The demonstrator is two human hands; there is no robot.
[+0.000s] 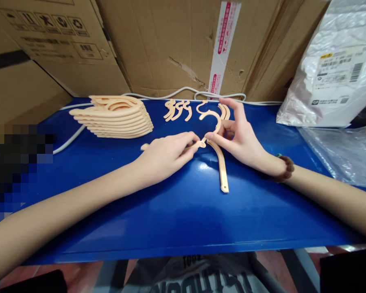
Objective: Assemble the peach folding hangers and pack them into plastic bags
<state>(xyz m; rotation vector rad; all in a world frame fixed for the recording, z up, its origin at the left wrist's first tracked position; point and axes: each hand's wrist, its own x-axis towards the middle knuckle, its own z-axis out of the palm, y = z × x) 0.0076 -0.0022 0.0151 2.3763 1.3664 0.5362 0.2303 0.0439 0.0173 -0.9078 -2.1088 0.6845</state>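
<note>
My left hand (171, 156) is closed around a beige plastic hanger arm (145, 147); one end sticks out at the left, the rest is mostly under my fingers. Thumb and fingers of my right hand (244, 140) pinch a beige hanger hook (217, 117), its curve standing up. The hook's base meets the arm's end at my left fingertips; I cannot tell whether the two are joined. A second, curved hanger arm (222, 171) lies on the blue table just below the right hand, its holed end toward me.
At the back left is a stack of beige hanger pieces (118, 122). Several loose hooks (178, 110) and curved arms (225, 112) lie behind my hands. Cardboard boxes (171, 49) and a white cable (158, 97) line the back; a plastic-wrapped parcel (326, 81) stands right.
</note>
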